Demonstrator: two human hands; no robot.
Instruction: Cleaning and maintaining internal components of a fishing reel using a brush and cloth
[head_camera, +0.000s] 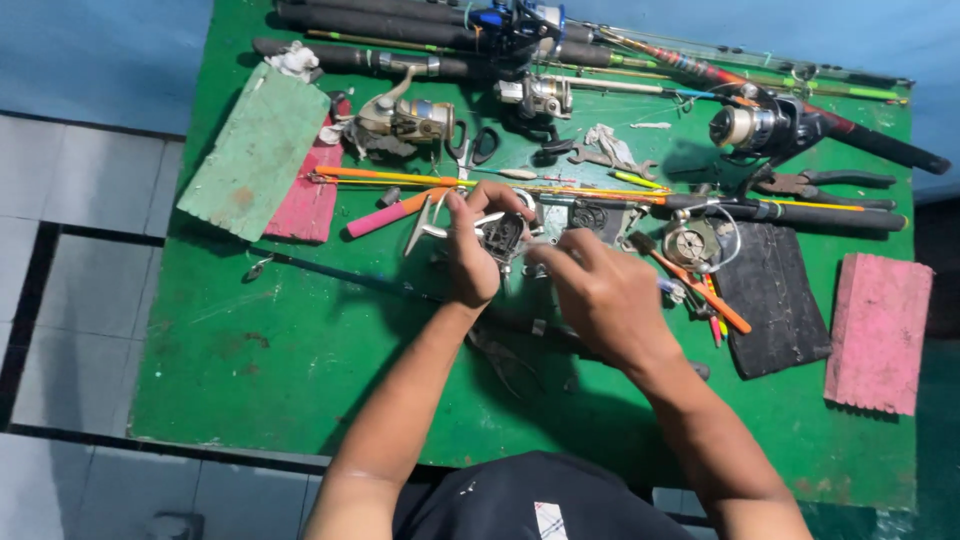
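In the middle of the frame, above the green bench (300, 370), the left hand (470, 262) holds a silver fishing reel (497, 235), its fingers closed around the body. The right hand (598, 292) touches the reel from the right side with pinched fingers. Just right of the hands lies an orange-handled tool (700, 285), and a black pad (775, 295) beside it.

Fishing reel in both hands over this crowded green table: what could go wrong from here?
The fishing reel is held above the green table by the left hand and right hand; a small part slipping out might get lost among the clutter. The right forearm hangs close to the orange-handled tool and could knock it. Loose pliers could snag fishing line.
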